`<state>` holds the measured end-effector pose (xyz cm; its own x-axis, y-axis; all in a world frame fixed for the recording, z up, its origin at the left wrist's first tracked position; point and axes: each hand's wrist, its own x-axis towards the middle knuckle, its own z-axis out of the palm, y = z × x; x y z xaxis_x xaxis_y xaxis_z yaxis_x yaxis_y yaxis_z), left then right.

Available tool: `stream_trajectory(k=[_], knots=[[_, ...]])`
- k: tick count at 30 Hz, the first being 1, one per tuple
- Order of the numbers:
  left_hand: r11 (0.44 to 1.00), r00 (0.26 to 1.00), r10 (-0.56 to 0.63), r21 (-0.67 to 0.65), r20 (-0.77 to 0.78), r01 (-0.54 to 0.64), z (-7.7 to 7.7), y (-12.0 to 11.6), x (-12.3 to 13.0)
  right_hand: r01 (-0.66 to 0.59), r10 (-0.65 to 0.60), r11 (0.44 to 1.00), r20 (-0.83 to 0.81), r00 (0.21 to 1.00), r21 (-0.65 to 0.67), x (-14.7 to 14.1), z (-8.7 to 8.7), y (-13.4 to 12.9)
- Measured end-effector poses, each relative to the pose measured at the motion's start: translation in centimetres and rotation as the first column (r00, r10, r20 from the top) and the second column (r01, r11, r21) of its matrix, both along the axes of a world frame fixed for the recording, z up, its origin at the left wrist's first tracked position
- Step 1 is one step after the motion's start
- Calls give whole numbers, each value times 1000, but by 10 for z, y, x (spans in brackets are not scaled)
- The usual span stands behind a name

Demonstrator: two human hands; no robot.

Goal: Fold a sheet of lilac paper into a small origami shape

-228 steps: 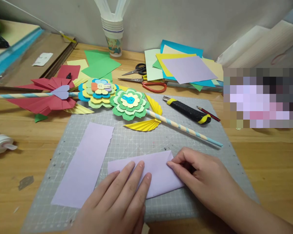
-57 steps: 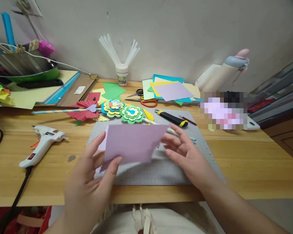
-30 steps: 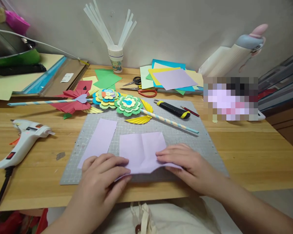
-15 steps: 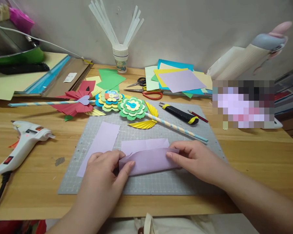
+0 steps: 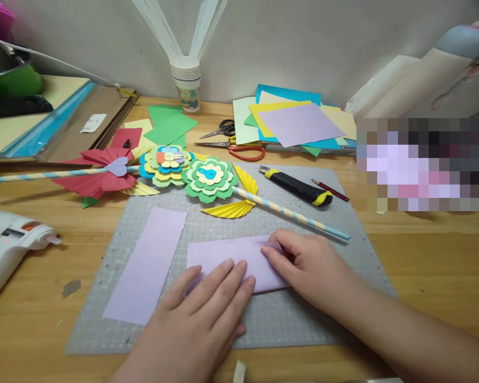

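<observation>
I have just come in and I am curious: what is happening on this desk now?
A person is folding a lilac paper on a grey cutting mat. The left hand presses it flat, and the right hand pinches its right end. Another lilac strip lies beside it, with paper flowers behind.

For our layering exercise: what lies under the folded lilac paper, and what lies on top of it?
Under the folded lilac paper lies the grey cutting mat. On top press the left hand and right hand, hiding its lower edge and right end.
</observation>
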<state>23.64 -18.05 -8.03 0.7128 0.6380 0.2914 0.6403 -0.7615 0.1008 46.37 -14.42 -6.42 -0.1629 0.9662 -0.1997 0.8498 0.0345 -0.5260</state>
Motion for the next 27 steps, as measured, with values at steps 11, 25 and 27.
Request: stream_trajectory(k=[11, 25, 27], knots=[[996, 992, -64, 54, -112, 70, 1, 11, 3, 53, -49, 997, 69, 996, -60, -3, 2, 7], [999, 992, 46, 1, -121, -46, -4, 4, 8, 39, -56, 998, 369, 928, 53, -3, 2, 3], [999, 990, 43, 13, -136, -42, -4, 4, 8, 44, -57, 998, 363, 930, 44, -3, 3, 3]])
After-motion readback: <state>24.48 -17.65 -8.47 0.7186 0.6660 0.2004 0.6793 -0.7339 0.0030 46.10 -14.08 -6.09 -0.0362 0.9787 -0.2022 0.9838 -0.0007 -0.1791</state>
